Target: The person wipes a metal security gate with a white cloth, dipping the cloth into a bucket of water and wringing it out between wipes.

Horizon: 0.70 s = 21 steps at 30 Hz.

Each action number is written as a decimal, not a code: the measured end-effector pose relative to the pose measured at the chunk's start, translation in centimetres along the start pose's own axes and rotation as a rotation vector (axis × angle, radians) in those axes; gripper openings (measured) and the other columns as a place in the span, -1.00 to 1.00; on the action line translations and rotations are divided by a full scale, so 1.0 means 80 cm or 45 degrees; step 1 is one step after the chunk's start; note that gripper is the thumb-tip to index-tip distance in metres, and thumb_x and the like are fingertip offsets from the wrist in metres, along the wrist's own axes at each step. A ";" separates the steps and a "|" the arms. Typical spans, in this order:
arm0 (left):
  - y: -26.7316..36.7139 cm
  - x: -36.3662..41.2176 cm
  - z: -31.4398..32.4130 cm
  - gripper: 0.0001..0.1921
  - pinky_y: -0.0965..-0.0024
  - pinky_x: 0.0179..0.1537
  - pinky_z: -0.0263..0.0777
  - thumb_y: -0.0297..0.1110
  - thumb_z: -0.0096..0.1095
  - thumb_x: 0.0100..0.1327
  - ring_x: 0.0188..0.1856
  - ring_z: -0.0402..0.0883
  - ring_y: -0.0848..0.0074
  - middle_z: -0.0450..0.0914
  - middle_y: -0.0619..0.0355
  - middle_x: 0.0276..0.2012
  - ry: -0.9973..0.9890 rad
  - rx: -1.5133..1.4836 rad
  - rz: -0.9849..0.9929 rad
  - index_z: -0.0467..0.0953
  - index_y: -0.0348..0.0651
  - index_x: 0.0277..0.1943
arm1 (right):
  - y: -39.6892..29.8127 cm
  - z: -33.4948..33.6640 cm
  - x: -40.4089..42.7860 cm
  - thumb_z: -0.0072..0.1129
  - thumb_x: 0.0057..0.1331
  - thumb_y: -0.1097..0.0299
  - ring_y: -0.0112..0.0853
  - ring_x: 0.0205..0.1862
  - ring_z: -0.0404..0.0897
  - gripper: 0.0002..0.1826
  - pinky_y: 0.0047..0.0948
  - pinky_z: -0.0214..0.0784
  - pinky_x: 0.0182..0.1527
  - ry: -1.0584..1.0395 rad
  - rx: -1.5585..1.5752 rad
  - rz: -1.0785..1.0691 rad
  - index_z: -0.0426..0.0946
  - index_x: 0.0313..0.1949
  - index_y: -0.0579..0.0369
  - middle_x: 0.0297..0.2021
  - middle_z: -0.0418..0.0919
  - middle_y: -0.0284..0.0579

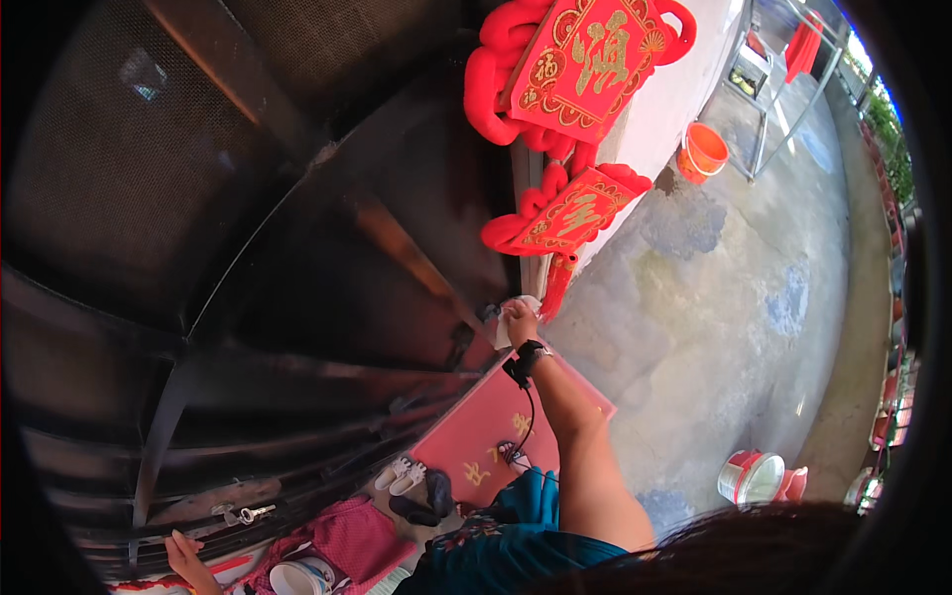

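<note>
My right hand (520, 326) is closed around a crumpled white cloth (503, 332). It presses the cloth to the edge of a dark metal door (297, 245), by the door frame. A black strap with a cable and a watch (529, 357) circle that wrist. Far down at the lower left, my left hand (187, 559) grips the dark bars of the same door, its thumb apart from the fingers. Just above it, a key (256, 513) sticks out of the lock. Red hanging ornaments with gold characters (587, 67) and a tassel (556, 286) hang beside the frame.
A pink doormat (491, 416) lies below me, with white shoes (401, 476) and dark shoes (424, 502) near it. A white bucket (301, 576) stands by a checked red cloth (349, 539). On the concrete floor are an orange bucket (703, 152) and another bucket (755, 476).
</note>
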<state>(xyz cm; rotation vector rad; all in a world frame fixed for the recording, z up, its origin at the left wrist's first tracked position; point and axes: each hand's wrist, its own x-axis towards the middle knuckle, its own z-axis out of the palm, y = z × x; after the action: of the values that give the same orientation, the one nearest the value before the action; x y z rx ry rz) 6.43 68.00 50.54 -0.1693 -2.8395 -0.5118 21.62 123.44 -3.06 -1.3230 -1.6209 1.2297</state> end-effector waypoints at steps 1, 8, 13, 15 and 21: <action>-0.011 0.000 -0.003 -0.52 0.34 -0.29 0.42 -0.05 -0.07 0.42 -0.36 0.55 0.31 0.60 -0.09 -0.40 0.006 0.017 -0.010 0.43 -0.44 -0.31 | -0.019 0.002 -0.008 0.16 0.12 0.52 -0.06 -0.13 0.53 -0.79 -0.27 0.36 -0.03 -0.134 0.029 -0.007 0.54 -0.21 0.15 -0.21 0.55 0.02; -0.095 0.029 0.014 -0.67 0.40 -0.35 0.35 -0.21 -0.04 0.41 -0.46 0.44 0.46 0.47 0.06 -0.52 0.091 -0.073 0.105 0.37 -0.34 -0.37 | -0.091 -0.043 -0.034 0.10 0.29 0.35 -0.38 -0.15 0.54 -0.68 -0.45 0.37 -0.09 -0.313 0.484 0.254 0.43 0.01 0.18 -0.22 0.57 -0.17; -0.165 0.055 0.029 -0.64 0.55 -0.49 0.24 -0.22 -0.06 0.44 -0.59 0.33 0.65 0.34 0.24 -0.66 0.127 -0.235 0.199 0.27 -0.22 -0.49 | -0.092 -0.023 -0.024 0.10 0.30 0.26 -0.13 -0.02 0.56 -0.60 -0.31 0.40 -0.02 -0.167 -0.026 0.149 0.45 0.06 0.21 -0.11 0.55 0.11; -0.170 0.057 0.026 -0.64 0.54 -0.47 0.23 -0.23 -0.06 0.44 -0.57 0.33 0.66 0.34 0.23 -0.65 0.100 -0.208 0.237 0.27 -0.22 -0.48 | -0.091 -0.009 -0.041 0.10 0.30 0.23 -0.05 0.00 0.53 -0.62 -0.28 0.37 0.02 -0.114 -0.016 0.196 0.50 -0.02 0.27 -0.11 0.53 0.17; -0.139 0.054 0.038 -0.65 0.54 -0.44 0.24 -0.24 -0.05 0.44 -0.55 0.33 0.66 0.34 0.22 -0.64 0.059 -0.361 0.249 0.27 -0.23 -0.47 | -0.085 -0.018 -0.067 0.14 0.29 0.26 -0.14 -0.06 0.55 -0.65 -0.34 0.36 -0.02 -0.094 -0.084 -0.154 0.51 -0.04 0.25 -0.15 0.55 0.07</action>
<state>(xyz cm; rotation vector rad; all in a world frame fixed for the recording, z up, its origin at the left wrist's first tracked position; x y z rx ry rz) -0.19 59.00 45.32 -0.4749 -2.6551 -0.8591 22.11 118.40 4.14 -1.2125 -1.7807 1.1734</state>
